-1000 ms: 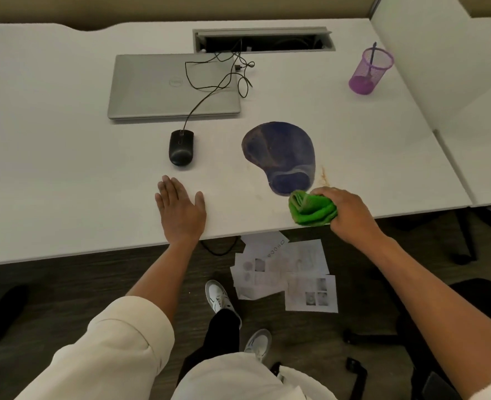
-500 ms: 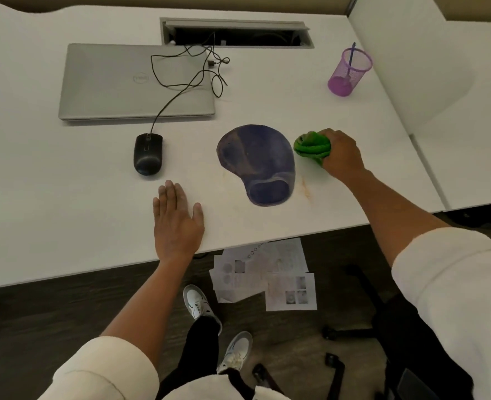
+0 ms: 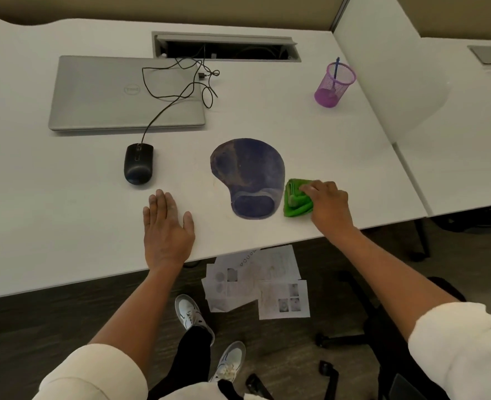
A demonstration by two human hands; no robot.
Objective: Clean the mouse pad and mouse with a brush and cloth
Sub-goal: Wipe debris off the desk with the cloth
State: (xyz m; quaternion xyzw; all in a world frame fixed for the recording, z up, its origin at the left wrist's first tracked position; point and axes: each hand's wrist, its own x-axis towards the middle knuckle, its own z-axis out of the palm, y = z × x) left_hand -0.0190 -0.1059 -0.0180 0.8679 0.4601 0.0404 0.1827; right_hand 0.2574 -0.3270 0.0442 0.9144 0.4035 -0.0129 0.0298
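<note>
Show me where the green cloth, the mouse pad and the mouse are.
green cloth [image 3: 294,199]: head view, on its folded middle.
mouse pad [image 3: 245,166]: head view, on its flat upper area.
mouse [image 3: 138,166]: head view, on the middle of its back.

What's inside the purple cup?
A blue stick, maybe a pen, stands in the purple mesh cup. Its lower end is blurred behind the mesh, so I can't tell what it is.

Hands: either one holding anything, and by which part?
The right hand grips the green cloth at its right side, on the desk beside the mouse pad. The left hand lies flat, holding nothing.
</note>
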